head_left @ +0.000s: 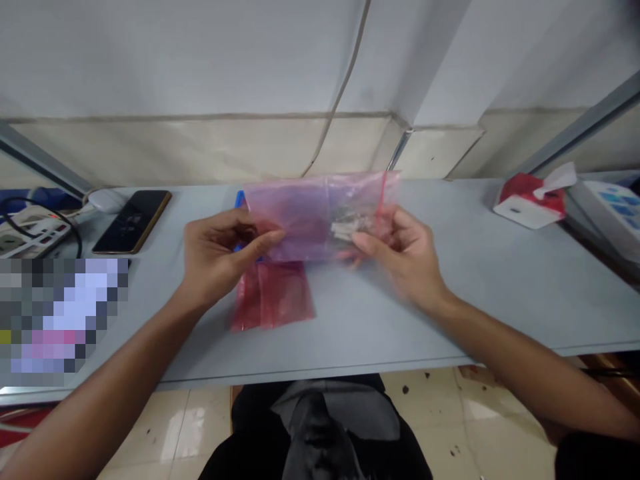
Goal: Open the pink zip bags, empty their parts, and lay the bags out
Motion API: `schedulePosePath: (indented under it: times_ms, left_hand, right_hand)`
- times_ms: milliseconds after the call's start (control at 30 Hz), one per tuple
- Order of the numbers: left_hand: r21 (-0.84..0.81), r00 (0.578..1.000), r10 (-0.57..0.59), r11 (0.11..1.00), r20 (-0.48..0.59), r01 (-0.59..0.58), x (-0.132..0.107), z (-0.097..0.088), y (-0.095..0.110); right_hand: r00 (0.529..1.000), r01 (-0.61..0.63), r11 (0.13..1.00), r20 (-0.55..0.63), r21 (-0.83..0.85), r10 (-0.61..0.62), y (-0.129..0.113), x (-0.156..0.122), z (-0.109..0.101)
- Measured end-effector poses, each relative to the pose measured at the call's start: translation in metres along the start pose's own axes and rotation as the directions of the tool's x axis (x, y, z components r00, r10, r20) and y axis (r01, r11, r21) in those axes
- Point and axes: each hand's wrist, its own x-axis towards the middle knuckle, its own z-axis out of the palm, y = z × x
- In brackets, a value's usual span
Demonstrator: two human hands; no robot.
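Left fingers (260, 245) and right fingers (373, 247) pinch, forearms (137, 363) slanting inward.

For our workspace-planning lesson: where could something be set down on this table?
Bare: the table between the right hand and tissue box, and the patch between the red plastic and right forearm. Crowded: the left end, with phone and power strip, and the middle, around the pink bag.

The one head-worn view looks forward and down (the wearer's dark clothing (320, 427) shows at the bottom). It sits near the table (465, 280), facing the wall (200, 60).
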Motion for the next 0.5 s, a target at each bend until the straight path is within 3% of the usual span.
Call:
schedulePosePath:
  times_ms: [133, 267, 400, 467, 500]
  left_hand:
    - [0.227, 0.964, 0.253, 0.947, -0.082, -0.229, -0.002, -0.001, 0.003]
    - [0.318, 0.834, 0.552, 0.790, 0.002, -0.524, 0.000, 0.005, 0.006]
    - [0.404, 0.747, 0.665, 0.680, 0.010, -0.612, 0.014, 0.003, -0.001]
    - [0.418, 0.805, 0.592, 0.723, 0.034, -0.550, 0.022, -0.006, -0.006]
    - [0.398, 0.883, 0.456, 0.794, 0.112, -0.460, 0.024, -0.012, -0.009]
  right_hand:
    - [0.962, 0.213, 0.922, -0.097, -0.324, -0.256, -0.002, 0.005, -0.007]
    - [0.894, 0.385, 0.817, -0.045, -0.428, -0.445, -0.004, 0.003, -0.009]
    - [0.807, 0.513, 0.687, 0.017, -0.514, -0.590, -0.004, 0.005, -0.013]
    - [0.714, 0.619, 0.524, 0.140, -0.586, -0.686, -0.003, 0.009, -0.016]
    - [0.660, 0.665, 0.429, 0.211, -0.612, -0.721, -0.003, 0.012, -0.018]
